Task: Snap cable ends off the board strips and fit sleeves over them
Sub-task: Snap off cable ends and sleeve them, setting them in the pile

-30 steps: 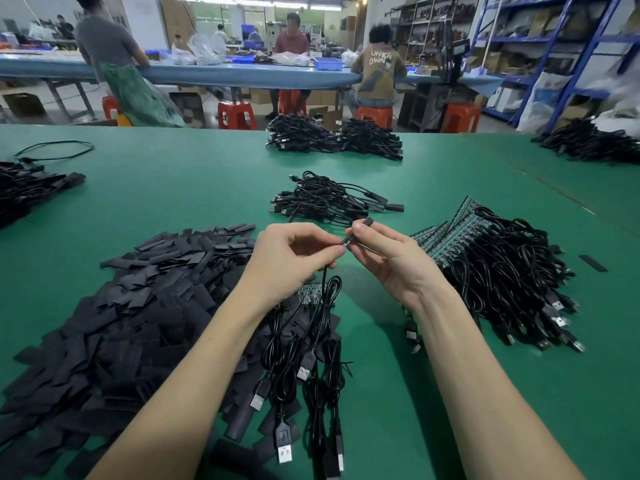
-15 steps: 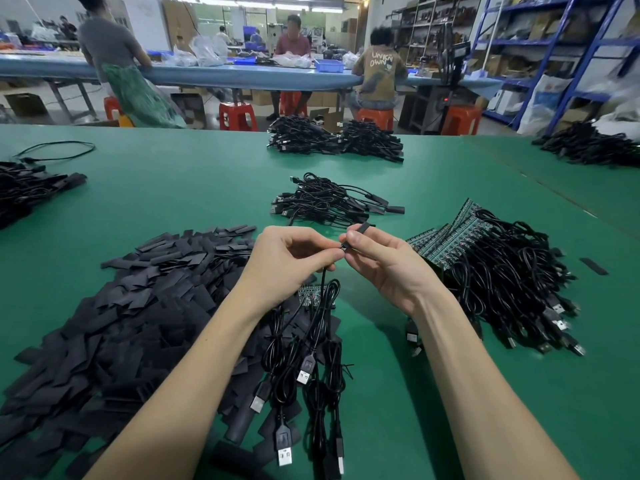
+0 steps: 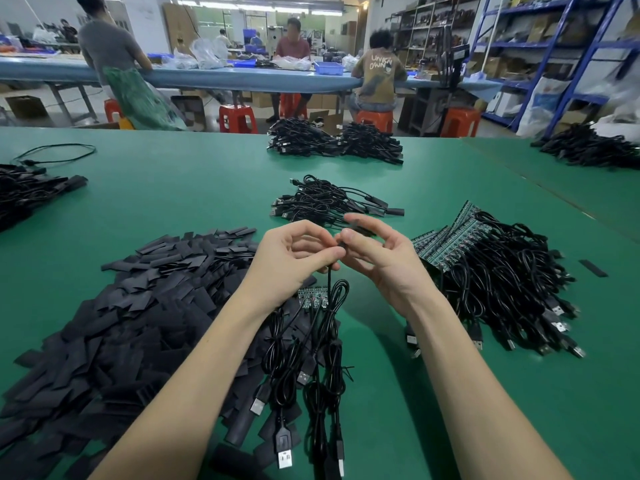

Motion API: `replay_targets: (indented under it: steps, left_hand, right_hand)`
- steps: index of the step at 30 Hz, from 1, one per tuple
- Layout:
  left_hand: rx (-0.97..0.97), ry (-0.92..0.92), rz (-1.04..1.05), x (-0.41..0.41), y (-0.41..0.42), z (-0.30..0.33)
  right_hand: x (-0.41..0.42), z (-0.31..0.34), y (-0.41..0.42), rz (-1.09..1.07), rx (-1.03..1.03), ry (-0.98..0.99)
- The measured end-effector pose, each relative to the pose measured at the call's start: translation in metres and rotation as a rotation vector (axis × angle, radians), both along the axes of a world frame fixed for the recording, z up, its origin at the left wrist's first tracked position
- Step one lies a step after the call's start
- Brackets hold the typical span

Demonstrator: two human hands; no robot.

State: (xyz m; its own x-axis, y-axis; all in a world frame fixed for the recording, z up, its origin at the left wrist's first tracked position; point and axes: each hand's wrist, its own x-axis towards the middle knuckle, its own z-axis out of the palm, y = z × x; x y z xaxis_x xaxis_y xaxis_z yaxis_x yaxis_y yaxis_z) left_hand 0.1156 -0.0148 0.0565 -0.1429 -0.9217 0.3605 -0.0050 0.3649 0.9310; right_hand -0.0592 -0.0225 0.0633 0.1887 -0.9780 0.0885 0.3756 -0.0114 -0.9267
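Hands working over a green felt-covered table (image 3: 173,202) in a workshop.
Left hand (image 3: 291,261) and right hand (image 3: 377,258) fingers are pinching a thin black cable (image 3: 329,282); flat black sleeves (image 3: 138,306) are lying left of them.

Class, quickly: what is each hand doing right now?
Left hand: pinching the cable near its end.
Right hand: fingers curled on the sleeve, blurred.
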Motion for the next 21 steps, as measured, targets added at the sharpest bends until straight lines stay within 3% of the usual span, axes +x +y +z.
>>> replay_targets:
  steps: [6, 21]
  left_hand:
    - [0.044, 0.021, -0.021, -0.001, 0.001, 0.0]
    - [0.162, 0.032, 0.046, -0.001, 0.003, -0.001]
  right_hand:
    - [0.003, -0.004, 0.001, -0.127, -0.137, -0.004]
    - [0.016, -0.015, -0.001, -0.263, -0.069, -0.03]
